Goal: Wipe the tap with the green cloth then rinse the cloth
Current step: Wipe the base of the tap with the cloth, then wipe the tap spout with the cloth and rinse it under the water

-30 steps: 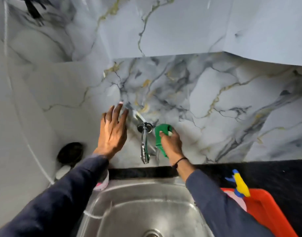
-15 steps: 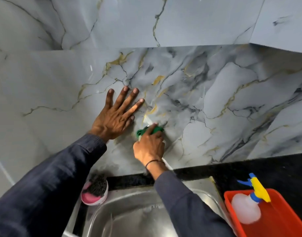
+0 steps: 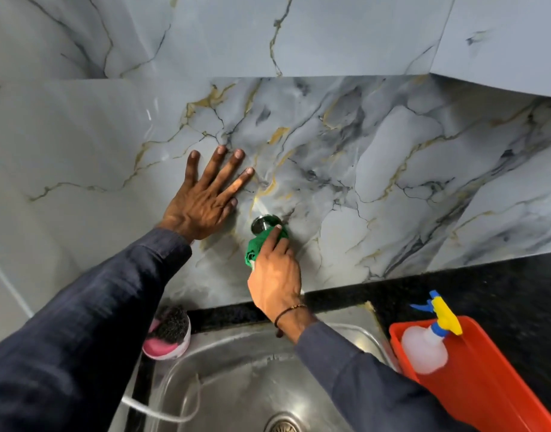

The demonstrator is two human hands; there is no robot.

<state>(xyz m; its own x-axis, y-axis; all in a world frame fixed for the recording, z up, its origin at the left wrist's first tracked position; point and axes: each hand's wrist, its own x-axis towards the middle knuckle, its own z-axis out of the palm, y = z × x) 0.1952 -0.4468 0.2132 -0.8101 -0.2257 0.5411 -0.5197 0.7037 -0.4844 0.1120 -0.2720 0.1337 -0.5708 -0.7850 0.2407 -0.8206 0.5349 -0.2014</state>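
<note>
The steel tap (image 3: pixel 263 222) sticks out of the marble wall; only its round base shows, the rest is hidden under cloth and hand. My right hand (image 3: pixel 275 275) is shut on the green cloth (image 3: pixel 258 244), wrapped over the tap's body just below that base. My left hand (image 3: pixel 205 198) lies flat on the wall to the left of the tap, fingers spread, holding nothing.
A steel sink (image 3: pixel 236 385) with its drain lies below. A pink-and-white dish with a dark scrubber (image 3: pixel 169 333) sits at the sink's left corner. A red tub (image 3: pixel 486 385) holding a spray bottle (image 3: pixel 427 347) stands on the black counter (image 3: pixel 486 291) at right.
My right hand has slid the cloth down the tap, uncovering its round base. My left hand stays flat on the wall. The view has shifted slightly.
</note>
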